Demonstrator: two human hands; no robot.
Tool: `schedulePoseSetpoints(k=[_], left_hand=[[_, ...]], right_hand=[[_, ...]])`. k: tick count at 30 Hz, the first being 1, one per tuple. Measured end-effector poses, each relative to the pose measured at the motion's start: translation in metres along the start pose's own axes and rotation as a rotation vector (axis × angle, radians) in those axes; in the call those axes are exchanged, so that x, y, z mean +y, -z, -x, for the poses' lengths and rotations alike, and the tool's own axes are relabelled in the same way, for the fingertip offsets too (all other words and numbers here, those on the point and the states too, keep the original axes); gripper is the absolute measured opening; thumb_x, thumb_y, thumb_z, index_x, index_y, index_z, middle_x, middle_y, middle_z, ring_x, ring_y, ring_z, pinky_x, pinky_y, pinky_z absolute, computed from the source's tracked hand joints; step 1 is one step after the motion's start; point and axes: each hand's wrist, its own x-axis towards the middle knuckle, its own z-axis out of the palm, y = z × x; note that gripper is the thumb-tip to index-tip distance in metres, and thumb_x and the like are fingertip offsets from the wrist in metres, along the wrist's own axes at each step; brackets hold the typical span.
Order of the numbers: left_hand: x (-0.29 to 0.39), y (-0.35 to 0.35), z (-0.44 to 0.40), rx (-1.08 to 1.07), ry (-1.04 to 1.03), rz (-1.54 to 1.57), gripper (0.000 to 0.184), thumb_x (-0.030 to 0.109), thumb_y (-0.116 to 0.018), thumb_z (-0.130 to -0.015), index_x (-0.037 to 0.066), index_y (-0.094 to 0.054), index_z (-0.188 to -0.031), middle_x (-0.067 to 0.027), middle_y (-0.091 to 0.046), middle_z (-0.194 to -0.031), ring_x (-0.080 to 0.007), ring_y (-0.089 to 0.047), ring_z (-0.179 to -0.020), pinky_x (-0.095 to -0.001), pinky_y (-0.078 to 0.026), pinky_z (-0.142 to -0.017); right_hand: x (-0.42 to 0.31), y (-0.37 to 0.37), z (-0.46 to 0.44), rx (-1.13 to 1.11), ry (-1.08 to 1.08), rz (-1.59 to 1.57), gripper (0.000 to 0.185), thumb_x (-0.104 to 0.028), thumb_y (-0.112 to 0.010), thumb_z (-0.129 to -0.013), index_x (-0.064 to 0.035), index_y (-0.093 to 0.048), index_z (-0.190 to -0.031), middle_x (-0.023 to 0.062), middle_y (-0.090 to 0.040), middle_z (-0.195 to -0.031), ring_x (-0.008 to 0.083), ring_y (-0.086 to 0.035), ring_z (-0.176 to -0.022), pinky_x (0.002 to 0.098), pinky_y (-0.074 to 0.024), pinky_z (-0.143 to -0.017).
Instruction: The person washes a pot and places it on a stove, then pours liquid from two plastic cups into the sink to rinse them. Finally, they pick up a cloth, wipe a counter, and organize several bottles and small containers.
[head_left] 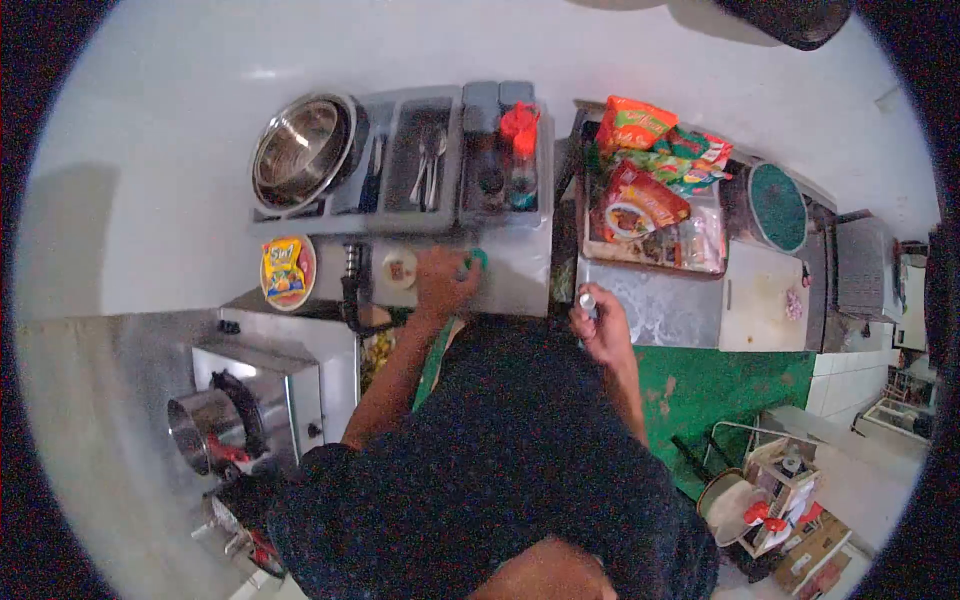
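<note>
Over the grey counter, my left hand (445,283) is closed, its fingers at a small green round thing (477,260) that looks like a cap; blur hides its exact kind. Just left of that hand lies a small round white tub (400,269) with something brown inside. My right hand (608,328) is held in front of the right-hand counter, fingers wrapped around a small container with a round whitish top (588,301). Most of that container is hidden in the palm.
Behind my left hand stands a grey cutlery tray (408,215) with spoons, and metal bowls (300,150). A tray of food packets (655,262), a cutting board (765,330) and a green-topped bucket (778,208) are at right. A pot (205,430) stands lower left.
</note>
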Motion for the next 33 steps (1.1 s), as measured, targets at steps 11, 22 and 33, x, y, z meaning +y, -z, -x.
schedulePoseSetpoints(k=[11, 22, 33], left_hand=[[0.006, -0.011, 0.018, 0.004, 0.336, 0.03, 0.034, 0.032, -0.076, -0.075, 0.006, -0.071, -0.096, -0.0155, -0.069, -0.086, -0.0336, -0.064, -0.083, -0.0462, -0.048, -0.073], [0.013, 0.001, -0.14, -0.169, 0.168, -0.108, 0.051, 0.045, -0.078, -0.072, 0.007, -0.072, -0.105, -0.0167, -0.07, -0.083, -0.0339, -0.069, -0.079, -0.0443, -0.053, -0.077], [-0.014, -0.028, -0.16, -0.183, 0.181, -0.126, 0.05, 0.053, -0.076, -0.073, 0.008, -0.073, -0.095, -0.0159, -0.072, -0.086, -0.0337, -0.07, -0.083, -0.0465, -0.053, -0.079]], right_hand=[[-0.016, -0.021, -0.004, 0.015, 0.028, 0.137, 0.021, -0.027, -0.057, -0.095, -0.007, -0.056, -0.098, 0.0023, -0.051, -0.066, 0.0105, -0.045, -0.051, 0.0221, -0.0332, -0.042], [-0.015, 0.003, 0.018, 0.13, 0.103, 0.04, 0.018, -0.028, -0.057, -0.095, -0.0095, -0.056, -0.097, 0.0016, -0.052, -0.064, 0.0095, -0.044, -0.049, 0.0225, -0.0354, -0.043], [-0.014, 0.017, 0.023, 0.237, 0.154, -0.017, 0.018, -0.027, -0.056, -0.095, -0.0086, -0.057, -0.099, 0.0014, -0.052, -0.065, 0.0104, -0.046, -0.05, 0.0216, -0.0366, -0.043]])
